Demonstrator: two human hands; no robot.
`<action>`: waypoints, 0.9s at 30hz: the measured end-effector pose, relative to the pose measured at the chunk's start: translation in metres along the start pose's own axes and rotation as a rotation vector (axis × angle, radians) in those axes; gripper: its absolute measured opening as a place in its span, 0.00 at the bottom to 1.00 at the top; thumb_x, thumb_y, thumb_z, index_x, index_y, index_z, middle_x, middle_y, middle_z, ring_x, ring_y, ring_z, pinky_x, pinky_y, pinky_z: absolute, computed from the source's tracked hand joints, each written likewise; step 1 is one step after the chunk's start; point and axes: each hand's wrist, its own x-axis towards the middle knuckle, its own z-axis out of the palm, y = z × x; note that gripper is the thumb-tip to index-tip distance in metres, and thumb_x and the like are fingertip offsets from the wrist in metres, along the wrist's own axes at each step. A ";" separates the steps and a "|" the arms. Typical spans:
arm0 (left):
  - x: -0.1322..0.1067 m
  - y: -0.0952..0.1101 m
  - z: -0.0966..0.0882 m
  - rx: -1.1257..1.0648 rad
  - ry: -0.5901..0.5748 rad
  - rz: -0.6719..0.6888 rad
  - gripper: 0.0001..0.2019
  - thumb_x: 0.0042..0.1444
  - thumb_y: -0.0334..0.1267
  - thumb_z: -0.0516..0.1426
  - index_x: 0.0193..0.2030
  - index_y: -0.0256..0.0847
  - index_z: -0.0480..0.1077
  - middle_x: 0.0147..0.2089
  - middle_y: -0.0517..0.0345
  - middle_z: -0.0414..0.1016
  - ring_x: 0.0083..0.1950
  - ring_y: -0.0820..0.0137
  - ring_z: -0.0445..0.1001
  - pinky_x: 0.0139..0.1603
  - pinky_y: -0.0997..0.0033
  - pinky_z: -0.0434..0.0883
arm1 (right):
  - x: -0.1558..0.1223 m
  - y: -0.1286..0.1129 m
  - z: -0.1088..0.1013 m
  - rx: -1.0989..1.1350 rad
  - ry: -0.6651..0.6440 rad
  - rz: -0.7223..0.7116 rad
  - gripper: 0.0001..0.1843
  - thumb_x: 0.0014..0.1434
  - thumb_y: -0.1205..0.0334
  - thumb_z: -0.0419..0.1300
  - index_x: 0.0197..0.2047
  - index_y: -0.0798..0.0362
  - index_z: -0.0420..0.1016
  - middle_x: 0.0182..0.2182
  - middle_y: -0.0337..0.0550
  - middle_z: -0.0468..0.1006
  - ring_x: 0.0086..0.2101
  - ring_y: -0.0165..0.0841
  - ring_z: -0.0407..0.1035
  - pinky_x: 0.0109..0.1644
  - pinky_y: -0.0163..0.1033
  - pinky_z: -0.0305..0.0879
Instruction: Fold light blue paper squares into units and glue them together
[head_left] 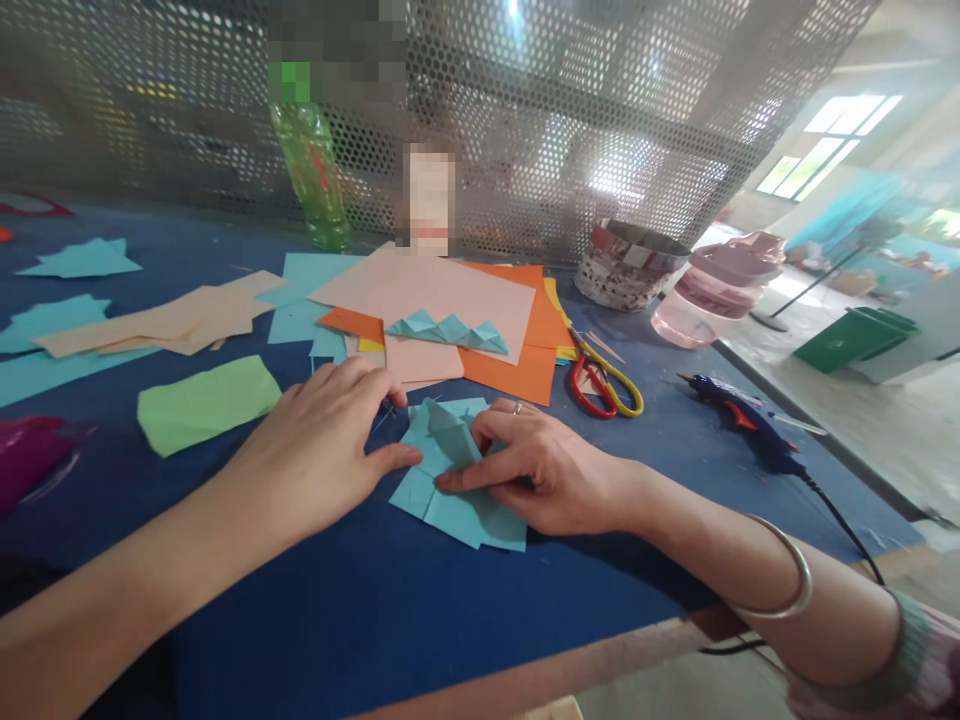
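Note:
A light blue folded paper (450, 470) lies on the blue table (360, 620) between my hands. My left hand (322, 450) rests on its left side, thumb and fingers pressing its edge flat. My right hand (540, 470) pinches a raised fold of the same paper with thumb and forefinger. It wears a ring, and a silver bangle (787, 580) circles its wrist. A finished blue zigzag fold (448, 331) sits on a stack of peach and orange sheets (517, 330) just beyond.
Scissors with red and yellow handles (604, 383) and a blue glue gun (742, 420) lie at the right. Green paper (206, 402), peach strips (161, 325) and blue scraps lie at the left. A green bottle (311, 175), basket (630, 262) and pink container (712, 295) stand behind.

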 end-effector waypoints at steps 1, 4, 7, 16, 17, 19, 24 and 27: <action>0.000 -0.001 -0.001 0.000 -0.003 -0.001 0.18 0.51 0.49 0.69 0.42 0.49 0.68 0.50 0.49 0.76 0.52 0.44 0.74 0.48 0.49 0.69 | 0.000 0.000 0.000 -0.001 0.000 0.000 0.23 0.61 0.78 0.56 0.50 0.50 0.87 0.32 0.41 0.70 0.35 0.33 0.67 0.42 0.40 0.67; 0.000 0.000 -0.003 -0.010 -0.020 -0.010 0.16 0.51 0.47 0.68 0.42 0.49 0.69 0.51 0.49 0.77 0.53 0.43 0.74 0.48 0.48 0.70 | 0.000 0.000 0.000 -0.005 -0.001 0.000 0.24 0.61 0.79 0.57 0.51 0.50 0.87 0.33 0.41 0.70 0.35 0.33 0.67 0.43 0.40 0.67; 0.001 0.000 -0.005 -0.028 -0.039 -0.029 0.16 0.50 0.46 0.67 0.43 0.48 0.69 0.51 0.48 0.77 0.54 0.41 0.74 0.50 0.45 0.70 | 0.001 0.000 0.001 -0.007 -0.003 0.006 0.24 0.61 0.79 0.57 0.51 0.50 0.87 0.33 0.41 0.71 0.35 0.33 0.67 0.43 0.40 0.67; 0.004 -0.003 -0.010 -0.170 -0.149 -0.091 0.12 0.49 0.45 0.62 0.41 0.47 0.70 0.48 0.48 0.77 0.53 0.44 0.75 0.53 0.41 0.70 | 0.000 -0.001 0.000 0.009 0.005 -0.002 0.25 0.60 0.79 0.56 0.50 0.50 0.87 0.32 0.41 0.70 0.34 0.33 0.67 0.42 0.40 0.66; 0.005 -0.002 -0.011 -0.170 -0.144 -0.095 0.13 0.48 0.45 0.62 0.41 0.47 0.70 0.47 0.48 0.77 0.52 0.45 0.75 0.52 0.42 0.71 | 0.000 -0.001 0.000 0.007 0.002 0.005 0.25 0.60 0.79 0.56 0.50 0.50 0.87 0.32 0.41 0.70 0.35 0.33 0.67 0.43 0.40 0.67; 0.005 0.004 -0.014 -0.163 -0.082 -0.075 0.13 0.47 0.43 0.64 0.40 0.47 0.71 0.48 0.49 0.77 0.51 0.47 0.76 0.51 0.45 0.72 | 0.000 -0.001 0.001 0.003 -0.005 0.015 0.25 0.59 0.79 0.56 0.51 0.50 0.87 0.33 0.41 0.71 0.35 0.33 0.68 0.44 0.41 0.67; -0.006 0.027 -0.018 -0.283 0.109 0.221 0.07 0.65 0.40 0.57 0.37 0.46 0.76 0.43 0.57 0.81 0.44 0.61 0.80 0.46 0.62 0.72 | 0.000 0.000 0.002 0.029 -0.002 0.034 0.26 0.56 0.79 0.57 0.52 0.52 0.87 0.35 0.43 0.74 0.36 0.34 0.70 0.45 0.42 0.67; -0.016 0.035 -0.018 -0.289 -0.055 0.287 0.14 0.69 0.37 0.54 0.35 0.47 0.79 0.38 0.60 0.81 0.34 0.68 0.79 0.37 0.67 0.70 | 0.000 0.000 0.003 0.037 0.009 0.036 0.25 0.56 0.79 0.57 0.49 0.50 0.88 0.32 0.41 0.73 0.35 0.34 0.68 0.43 0.41 0.66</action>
